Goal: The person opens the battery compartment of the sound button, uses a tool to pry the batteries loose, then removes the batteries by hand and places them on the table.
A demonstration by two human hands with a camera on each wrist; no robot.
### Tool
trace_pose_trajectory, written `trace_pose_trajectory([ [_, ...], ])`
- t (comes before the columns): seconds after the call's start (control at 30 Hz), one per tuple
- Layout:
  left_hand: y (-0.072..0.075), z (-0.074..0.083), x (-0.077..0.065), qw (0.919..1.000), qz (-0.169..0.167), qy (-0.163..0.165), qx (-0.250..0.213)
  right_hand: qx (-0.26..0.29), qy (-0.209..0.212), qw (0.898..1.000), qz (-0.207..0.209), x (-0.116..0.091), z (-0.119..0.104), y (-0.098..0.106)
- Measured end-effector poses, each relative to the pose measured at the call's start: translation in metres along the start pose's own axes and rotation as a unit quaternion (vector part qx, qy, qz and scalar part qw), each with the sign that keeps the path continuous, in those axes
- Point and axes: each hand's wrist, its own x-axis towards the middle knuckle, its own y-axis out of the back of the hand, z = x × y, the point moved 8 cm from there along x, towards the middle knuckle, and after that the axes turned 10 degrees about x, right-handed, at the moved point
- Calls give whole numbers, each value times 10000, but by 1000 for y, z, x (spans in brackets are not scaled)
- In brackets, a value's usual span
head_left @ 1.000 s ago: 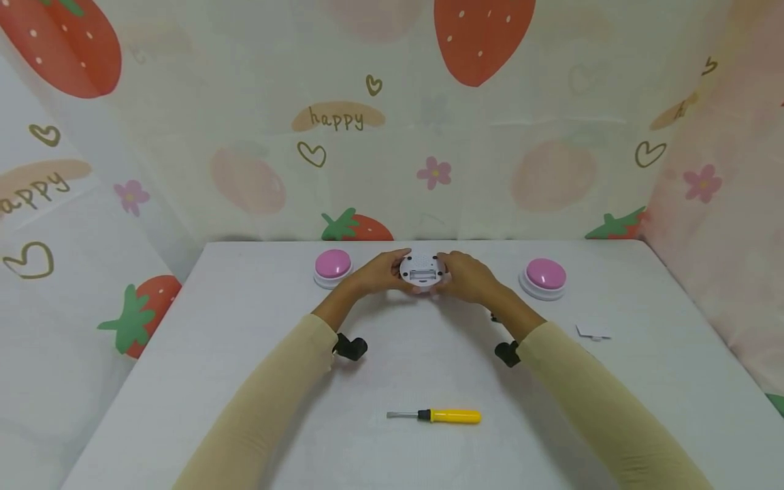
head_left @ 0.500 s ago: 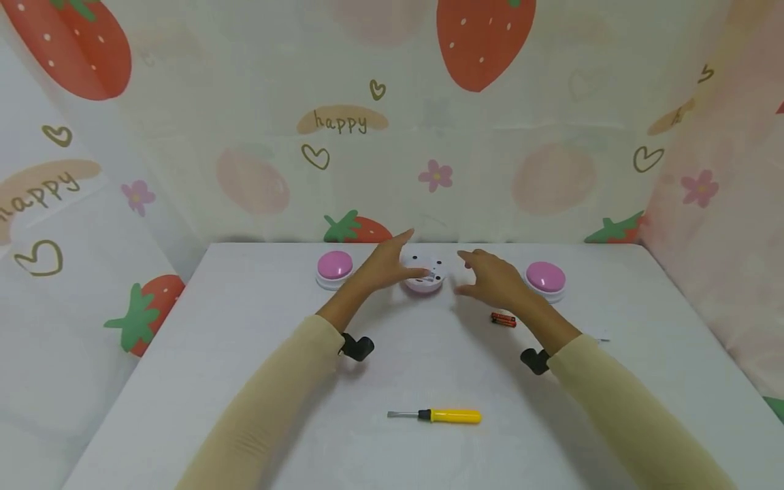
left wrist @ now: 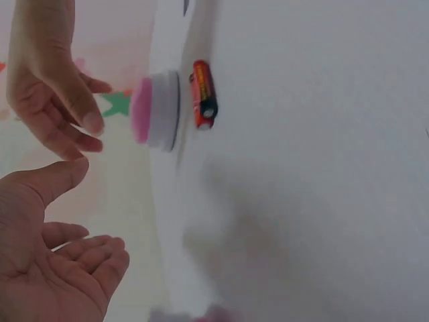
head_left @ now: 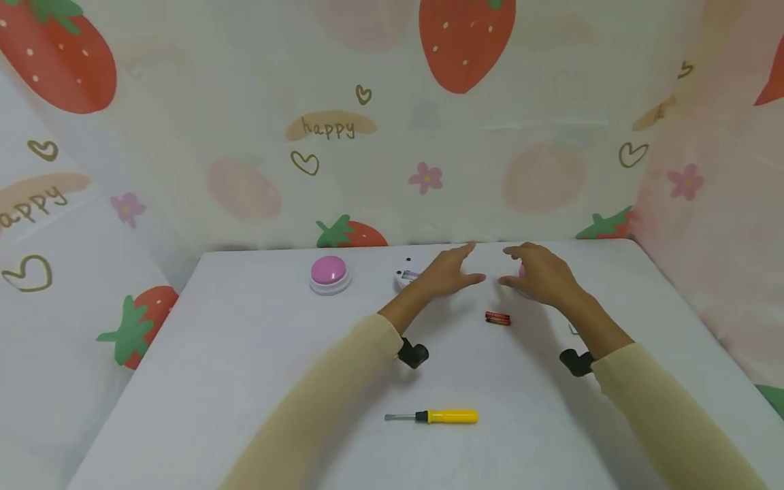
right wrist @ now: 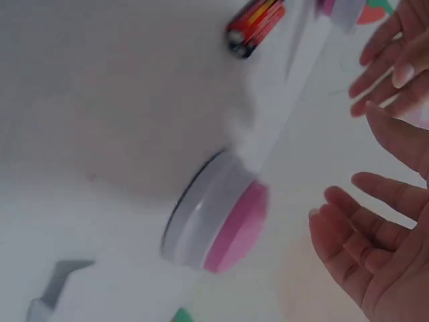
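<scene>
My left hand [head_left: 450,273] hovers over the back of the white table, fingers and thumb spread with nothing between them. Right of it, my right hand [head_left: 544,275] is likewise held out, fingers spread and holding nothing. Behind the right hand, a pink-topped push button [head_left: 523,270] on a white round base is mostly hidden; it shows whole in the right wrist view as the button [right wrist: 221,215]. A white round button unit [head_left: 404,278] lies upside down, its battery compartment facing up, partly covered by my left hand. Two red-and-black batteries [head_left: 498,318] lie below the hands.
Another pink push button [head_left: 329,273] stands at the back left. A yellow-handled flat screwdriver [head_left: 450,416] lies near the front. A small white cover piece [head_left: 574,329] is partly hidden by the right wrist. A strawberry-print curtain [head_left: 343,184] hangs behind the table [head_left: 257,354].
Both hands have let go of the upturned button unit, which rests at the back of the table. They have moved right, toward the right-hand pink button, uncovering the batteries.
</scene>
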Motion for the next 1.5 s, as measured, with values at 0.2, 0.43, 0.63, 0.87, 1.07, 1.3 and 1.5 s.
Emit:
trace_pose_trajectory([
  [0.2,-34,14,17,9993,-356,45,-133,75,-426,9991,-10,-7,36,1],
  [0.43,-51,34,27,9978,-615,-13,-246,332,-1017,9937,-340,-11,66,-5],
  [0.63,-54,42,29,9957,-701,-58,-608,594,-942,9928,-446,-7,67,-9],
  [0.87,-58,41,30,9955,-688,7,-650,618,-722,9947,-399,1,64,-14],
  [1.07,-59,39,32,9950,-683,5,-729,471,-712,9960,-261,4,65,-12],
  [1.3,-55,37,29,9957,-595,-14,-704,572,-751,9952,-240,3,66,-9],
  [1.5,-46,49,11,9961,-629,-567,-244,1011,-560,9932,-137,-11,60,0],
])
